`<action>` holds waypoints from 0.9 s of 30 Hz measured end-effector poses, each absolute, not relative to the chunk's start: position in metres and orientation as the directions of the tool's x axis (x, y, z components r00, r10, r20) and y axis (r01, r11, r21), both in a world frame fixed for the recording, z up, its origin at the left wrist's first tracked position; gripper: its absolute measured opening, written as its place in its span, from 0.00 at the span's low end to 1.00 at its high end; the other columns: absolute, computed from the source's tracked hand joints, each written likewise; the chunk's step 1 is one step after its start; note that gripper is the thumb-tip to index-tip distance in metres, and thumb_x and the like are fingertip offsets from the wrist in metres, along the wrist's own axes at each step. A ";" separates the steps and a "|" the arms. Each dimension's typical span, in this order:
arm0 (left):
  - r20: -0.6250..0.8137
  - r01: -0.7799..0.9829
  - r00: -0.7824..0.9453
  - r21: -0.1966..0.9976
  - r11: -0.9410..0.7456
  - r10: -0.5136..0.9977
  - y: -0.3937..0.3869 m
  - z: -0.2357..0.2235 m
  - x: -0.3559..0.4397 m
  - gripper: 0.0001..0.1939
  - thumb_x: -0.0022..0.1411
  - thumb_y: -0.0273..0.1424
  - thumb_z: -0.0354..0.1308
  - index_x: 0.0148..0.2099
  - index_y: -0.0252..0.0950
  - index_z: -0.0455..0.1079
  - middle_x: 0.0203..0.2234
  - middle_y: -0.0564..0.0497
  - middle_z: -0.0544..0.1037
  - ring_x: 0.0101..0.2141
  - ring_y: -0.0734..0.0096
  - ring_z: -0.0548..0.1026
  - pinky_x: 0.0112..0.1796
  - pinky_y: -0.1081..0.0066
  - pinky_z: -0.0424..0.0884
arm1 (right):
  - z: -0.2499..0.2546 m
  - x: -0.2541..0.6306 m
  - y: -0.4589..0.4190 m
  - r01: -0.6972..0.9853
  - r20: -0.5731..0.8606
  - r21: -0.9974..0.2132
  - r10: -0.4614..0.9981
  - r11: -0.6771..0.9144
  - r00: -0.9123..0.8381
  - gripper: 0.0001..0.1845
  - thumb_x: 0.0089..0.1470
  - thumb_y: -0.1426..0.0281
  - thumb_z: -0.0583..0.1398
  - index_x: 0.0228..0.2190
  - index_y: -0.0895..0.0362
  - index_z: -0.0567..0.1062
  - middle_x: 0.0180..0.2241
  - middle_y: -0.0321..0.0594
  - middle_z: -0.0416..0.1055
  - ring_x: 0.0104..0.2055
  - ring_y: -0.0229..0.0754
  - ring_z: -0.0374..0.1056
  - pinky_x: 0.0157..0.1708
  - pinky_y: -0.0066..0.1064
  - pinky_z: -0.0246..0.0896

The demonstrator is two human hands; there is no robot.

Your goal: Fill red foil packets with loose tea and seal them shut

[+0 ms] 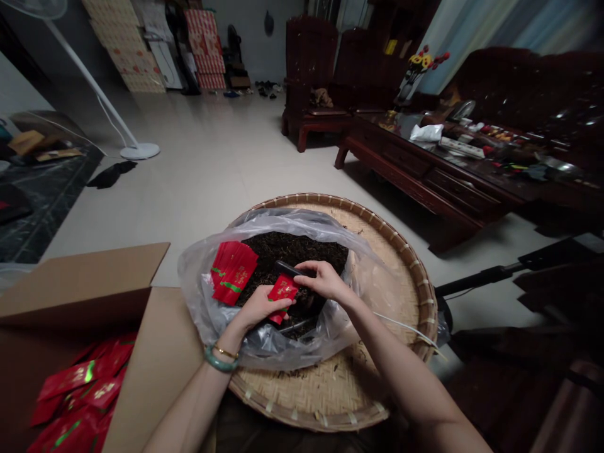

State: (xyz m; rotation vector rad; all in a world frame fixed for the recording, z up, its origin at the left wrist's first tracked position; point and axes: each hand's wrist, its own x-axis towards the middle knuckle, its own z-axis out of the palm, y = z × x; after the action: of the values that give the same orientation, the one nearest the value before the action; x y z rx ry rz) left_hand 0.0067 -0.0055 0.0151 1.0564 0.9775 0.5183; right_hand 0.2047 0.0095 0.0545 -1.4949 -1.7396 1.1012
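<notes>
My left hand [267,308] is closed around a small red packet [283,288] with gold print, held over the open clear plastic bag [198,314]. At the packet's top edge, my right hand [322,280] is closed on a dark, rod-like object [285,269]; its lower part and exact kind are hidden. Dark, shredded dried leaves [302,247], resembling tea, fill the bag. To the left of my hands, a fanned stack of red packets [234,269] with green stripes lies on the leaves, against the bag's side.
Under the bag is a round woven bamboo tray [401,264] with scattered leaf bits. An open cardboard box [160,358] at left contains many red packets [80,390]. Farther off stand a cluttered wooden table [406,163], a wooden chair [309,69] and a white fan stand [140,151].
</notes>
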 end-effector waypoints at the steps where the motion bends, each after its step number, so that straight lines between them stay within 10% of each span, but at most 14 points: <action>1: -0.414 0.085 0.499 0.898 0.433 0.761 -0.005 0.015 0.007 0.25 0.43 0.41 0.68 0.40 0.28 0.71 0.34 0.41 0.80 0.21 0.70 0.76 0.19 0.76 0.70 | 0.056 0.206 0.010 0.475 -0.092 -0.880 0.975 0.015 -0.201 0.16 0.45 0.65 0.63 0.37 0.58 0.78 0.37 0.40 0.77 0.38 0.44 0.70 0.41 0.33 0.63; 27: -0.393 0.071 0.495 0.907 0.414 0.775 -0.005 0.013 0.006 0.26 0.45 0.42 0.67 0.41 0.27 0.70 0.36 0.39 0.79 0.21 0.71 0.77 0.19 0.78 0.69 | 0.053 0.210 0.012 0.436 -0.158 -0.899 0.961 -0.045 -0.226 0.18 0.45 0.63 0.62 0.37 0.60 0.77 0.32 0.38 0.75 0.28 0.38 0.67 0.28 0.27 0.60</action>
State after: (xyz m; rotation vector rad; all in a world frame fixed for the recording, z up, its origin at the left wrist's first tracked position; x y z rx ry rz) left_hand 0.0061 -0.0045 0.0127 1.0674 0.9703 0.5425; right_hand 0.2096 0.0121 0.0526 -1.4832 -1.6879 1.2437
